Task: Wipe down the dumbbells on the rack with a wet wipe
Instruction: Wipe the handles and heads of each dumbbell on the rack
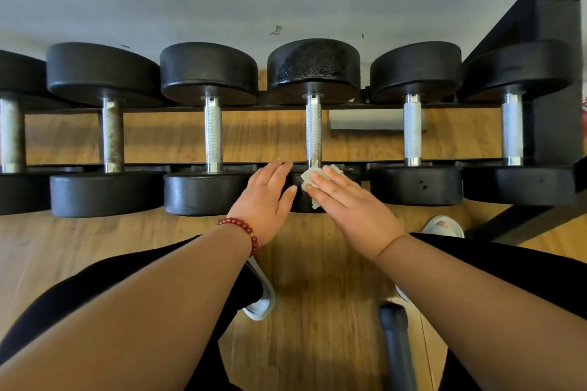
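Several black dumbbells with metal handles lie side by side on a black rack (394, 104). The middle dumbbell (313, 130) has a wet far head and a speckled handle. On its near head, my right hand (352, 206) presses a crumpled grey-white wet wipe (309, 176) with flat, straight fingers. My left hand (270, 197), with a red bead bracelet at the wrist, rests flat on the left side of that same near head, fingers straight. Most of the near head is hidden under both hands.
The rack's black upright and slanted brace (556, 79) stand at the right. Wooden floor (127, 232) runs beneath. My knees in black trousers and white slippers (443, 225) are close to the rack. A dark bar end (394, 320) lies on the floor by my right leg.
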Available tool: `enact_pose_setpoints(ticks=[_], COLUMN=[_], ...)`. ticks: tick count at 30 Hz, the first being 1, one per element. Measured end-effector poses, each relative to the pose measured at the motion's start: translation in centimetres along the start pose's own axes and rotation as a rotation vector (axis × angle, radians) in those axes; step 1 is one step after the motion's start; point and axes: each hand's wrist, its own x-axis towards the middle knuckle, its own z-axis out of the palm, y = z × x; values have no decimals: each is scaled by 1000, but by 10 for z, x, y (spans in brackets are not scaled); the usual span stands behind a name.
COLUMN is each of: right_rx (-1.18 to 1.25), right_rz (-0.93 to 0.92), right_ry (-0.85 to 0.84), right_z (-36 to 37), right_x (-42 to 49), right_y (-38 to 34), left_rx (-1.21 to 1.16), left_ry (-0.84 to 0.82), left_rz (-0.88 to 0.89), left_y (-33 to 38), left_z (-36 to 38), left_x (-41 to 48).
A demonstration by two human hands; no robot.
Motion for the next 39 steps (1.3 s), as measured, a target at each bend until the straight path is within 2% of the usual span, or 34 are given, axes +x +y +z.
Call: enact_pose_setpoints(ticks=[4, 7, 11, 16, 22, 29, 39], right_rx=[0, 10, -1, -29, -50, -39, -54], right_rz=[42, 130, 151, 82, 36, -33, -67], right_ry=[-170, -191, -126, 30, 136, 225, 218], right_z=[-25, -41, -58, -71, -82, -104, -105], right_x=[-10, -15, -26, -47, -71, -65, -32], right_y=[-14, -26, -40, -52, -66, -82, -84], left_rx=[215, 308, 366, 424, 466, 573, 583], left_ry=[44, 78, 119, 175, 274, 341, 395], left_rz=[55, 56, 64, 66, 74, 49, -70], left_y=[10, 17, 33, 49, 64, 70, 45], left_z=[-9, -16, -22, -21, -26, -34, -54], left_x=[-14, -27, -50, -79, -113, -135, -134])
